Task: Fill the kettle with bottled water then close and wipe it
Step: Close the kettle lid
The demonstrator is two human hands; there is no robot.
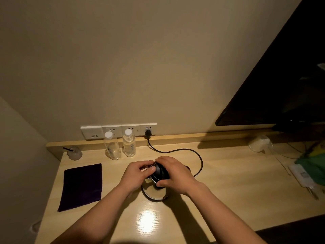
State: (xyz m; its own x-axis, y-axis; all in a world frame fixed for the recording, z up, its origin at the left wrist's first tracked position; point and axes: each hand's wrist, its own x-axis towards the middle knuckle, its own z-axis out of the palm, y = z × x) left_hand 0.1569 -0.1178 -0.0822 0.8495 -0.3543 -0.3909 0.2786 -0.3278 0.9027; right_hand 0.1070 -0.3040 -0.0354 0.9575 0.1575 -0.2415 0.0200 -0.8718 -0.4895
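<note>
A steel kettle [154,191] with a black lid [160,171] stands on the wooden desk [219,182] in the middle of the view. My left hand [136,175] touches the lid's left side with its fingertips. My right hand [175,172] is curled over the top and right of the lid, thumb on the near side. Two clear bottles with white caps stand at the back by the wall: the left bottle [112,147] looks nearly empty, the right bottle [129,144] holds water. A dark purple cloth [81,186] lies flat on the left.
A black cord [190,152] runs from the kettle's base to a wall socket [148,132]. A small plastic cup with a straw [74,153] sits at the back left. A dark TV screen [281,85] hangs at right, with bags and clutter [309,166] beneath it.
</note>
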